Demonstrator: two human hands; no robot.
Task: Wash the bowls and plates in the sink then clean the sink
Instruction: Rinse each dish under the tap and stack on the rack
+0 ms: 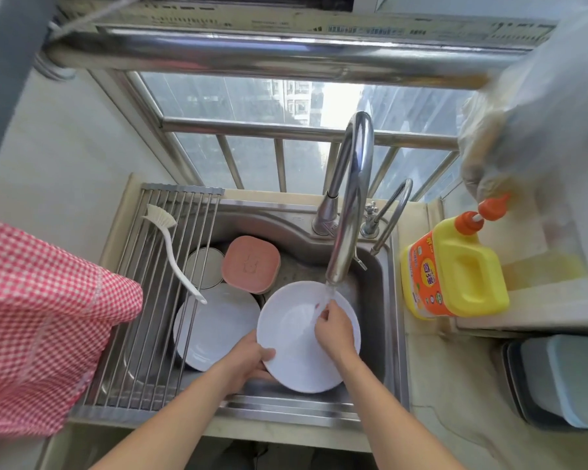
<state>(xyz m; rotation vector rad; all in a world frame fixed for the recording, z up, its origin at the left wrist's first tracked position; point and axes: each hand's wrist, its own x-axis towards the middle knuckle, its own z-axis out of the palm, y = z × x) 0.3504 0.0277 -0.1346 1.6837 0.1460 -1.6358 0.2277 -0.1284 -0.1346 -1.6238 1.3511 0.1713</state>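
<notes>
I hold a white plate [292,354] tilted over the steel sink [384,320], under water running from the tall faucet [352,205]. My left hand [252,359] grips the plate's left rim, thumb on top. My right hand [333,329] rests on the plate's inner face with fingers curled, right in the stream. A second white plate [218,323] lies in the sink to the left. Behind it sit a pink square lidded container [251,263] and a round pale bowl [204,266].
A roll-up drying rack [150,300] covers the sink's left part, with a white dish brush [174,247] lying on it. A red checked cloth [41,317] hangs at left. A yellow detergent bottle [455,273] stands on the right counter. Blue-grey bins [557,378] sit lower right.
</notes>
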